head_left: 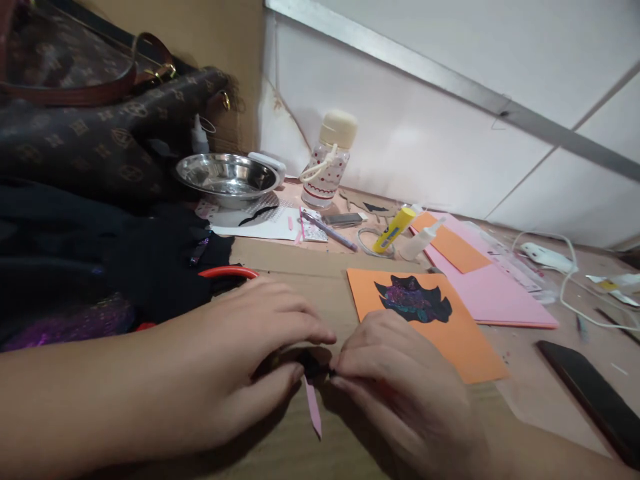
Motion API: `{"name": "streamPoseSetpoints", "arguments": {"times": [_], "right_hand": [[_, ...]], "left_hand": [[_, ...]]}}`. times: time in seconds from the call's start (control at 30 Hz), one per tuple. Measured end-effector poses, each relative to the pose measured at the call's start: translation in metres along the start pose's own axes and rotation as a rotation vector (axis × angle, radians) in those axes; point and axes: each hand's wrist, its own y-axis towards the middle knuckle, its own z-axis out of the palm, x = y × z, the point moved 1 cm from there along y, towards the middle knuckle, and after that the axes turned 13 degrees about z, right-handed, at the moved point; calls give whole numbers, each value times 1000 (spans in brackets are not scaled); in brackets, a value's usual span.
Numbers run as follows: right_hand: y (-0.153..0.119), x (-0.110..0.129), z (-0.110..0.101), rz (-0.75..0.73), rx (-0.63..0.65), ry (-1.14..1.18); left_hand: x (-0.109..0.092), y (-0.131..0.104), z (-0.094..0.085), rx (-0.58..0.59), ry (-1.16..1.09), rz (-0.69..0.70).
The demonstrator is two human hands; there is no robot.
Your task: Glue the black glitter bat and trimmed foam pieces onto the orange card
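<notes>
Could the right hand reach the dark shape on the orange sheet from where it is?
Probably yes: the right hand is just this side of the dark shape, and nothing seems to stand between them. It looks busy with a black piece, so it may need to let go first.

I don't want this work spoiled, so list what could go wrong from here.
1. The small black piece between the left hand and right hand might tear or crease if they pull.
2. The right hand could brush the orange sheet beside it, perhaps disturbing the black cutout there.
3. The left hand might bump the red handle just behind it.
</notes>
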Motion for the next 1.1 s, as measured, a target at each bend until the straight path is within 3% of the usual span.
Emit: {"name": "streamPoseSetpoints", "arguments": {"times": [0.13,0.2,0.33,0.63,0.8,1.1], "right_hand": [[-5,6,-4,-178,-6,-123],[-5,7,-4,-165,-4,-123],[0,6,-2,75,-17,72],[12,5,3,531,-73,285],[15,1,3,628,-15,264],[11,-3,7,761,53,424]], "left_hand": [[-3,0,6,-28,95,33],[-5,0,10,-22,190,51],[-7,0,14,2,267,84],[0,-1,8,-44,83,-30],[-2,0,5,-42,34,-109],[-1,1,6,-30,54,-97]]}}
